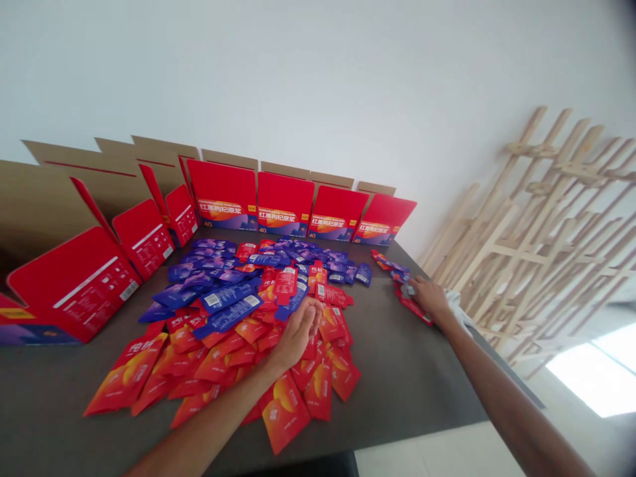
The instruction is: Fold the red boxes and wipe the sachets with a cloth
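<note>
My left hand [301, 331] is over the pile of red pouches [283, 407], its fingers curled and pressed together; whatever may be inside them is hidden. Just beyond the fingertips lie a red spouted pouch [286, 283] and several blue stick packs [231, 306]. On the right of the table, my right hand [430, 298] reaches down to a short row of red and blue pouches [397, 273]. Its fingers are closed at a small shiny grey piece [408, 290], too small to name. A whitish crumpled bag or cloth [458, 308] shows behind that wrist.
Purple spouted pouches [201, 262] lie along the back of the heap. Several open red cartons [285, 192] line the back and left of the dark table [380, 371]. Wooden frames [536, 218] lean against the wall past the right edge.
</note>
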A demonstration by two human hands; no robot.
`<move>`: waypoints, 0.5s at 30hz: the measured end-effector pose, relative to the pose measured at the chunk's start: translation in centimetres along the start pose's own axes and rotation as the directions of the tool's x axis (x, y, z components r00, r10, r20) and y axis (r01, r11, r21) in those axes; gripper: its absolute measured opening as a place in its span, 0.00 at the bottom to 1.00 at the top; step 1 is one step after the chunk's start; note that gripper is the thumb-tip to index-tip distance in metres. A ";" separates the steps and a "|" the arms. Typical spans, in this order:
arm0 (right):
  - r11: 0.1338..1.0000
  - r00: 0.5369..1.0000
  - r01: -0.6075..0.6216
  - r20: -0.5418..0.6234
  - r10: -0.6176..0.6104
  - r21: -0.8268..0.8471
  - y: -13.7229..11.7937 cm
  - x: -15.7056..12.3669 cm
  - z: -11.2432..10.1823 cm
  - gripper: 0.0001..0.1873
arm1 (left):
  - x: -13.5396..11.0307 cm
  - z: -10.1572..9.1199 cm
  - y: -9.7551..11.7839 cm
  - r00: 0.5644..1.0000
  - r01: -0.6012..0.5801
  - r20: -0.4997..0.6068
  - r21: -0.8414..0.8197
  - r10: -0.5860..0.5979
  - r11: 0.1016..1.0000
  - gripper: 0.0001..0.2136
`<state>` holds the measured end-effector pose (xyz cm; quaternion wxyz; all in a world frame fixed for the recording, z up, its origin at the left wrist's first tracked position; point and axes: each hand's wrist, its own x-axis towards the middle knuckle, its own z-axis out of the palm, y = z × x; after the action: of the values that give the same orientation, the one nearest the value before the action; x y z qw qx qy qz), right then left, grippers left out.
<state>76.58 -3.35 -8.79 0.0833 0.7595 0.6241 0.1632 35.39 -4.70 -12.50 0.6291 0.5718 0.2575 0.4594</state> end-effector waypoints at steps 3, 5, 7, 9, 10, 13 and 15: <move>0.998 0.997 0.054 0.054 -0.056 0.026 -0.7 0.1 0.8 0.18 | -0.1 0.0 0.0 1.000 0.002 -0.002 0.004 -0.002 1.000 0.19; 0.996 0.994 0.077 0.070 -0.081 0.050 -0.6 0.3 0.6 0.20 | -0.1 0.1 0.1 1.000 0.006 -0.006 0.013 -0.006 1.000 0.19; 0.994 0.994 0.082 0.065 -0.086 0.069 -0.5 0.2 -0.2 0.21 | -0.2 0.1 0.1 1.000 0.015 -0.009 0.016 -0.014 1.000 0.19; 0.992 0.998 0.063 0.022 -0.065 0.109 -0.8 -0.4 -1.7 0.21 | -0.1 0.1 0.0 1.000 0.020 -0.014 0.004 -0.019 1.000 0.19; 0.987 0.999 0.053 -0.021 -0.050 0.153 -1.4 -1.1 -2.7 0.20 | 0.0 0.1 0.0 1.000 0.021 -0.018 -0.006 -0.021 1.000 0.19; 0.913 0.980 0.136 -0.188 -0.067 0.385 -4.6 -4.4 -6.4 0.20 | 0.2 -0.1 -0.3 0.999 0.021 -0.037 -0.015 -0.021 1.000 0.19; 0.783 0.947 0.317 -0.229 -0.226 0.535 -7.7 -7.2 -8.9 0.23 | 0.3 -0.1 -0.3 0.999 0.013 -0.040 0.005 -0.013 1.000 0.19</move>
<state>65.18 -9.44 -4.10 -0.1704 0.6371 0.7516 0.0151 35.49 -4.39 -12.80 0.6253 0.5625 0.2748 0.4658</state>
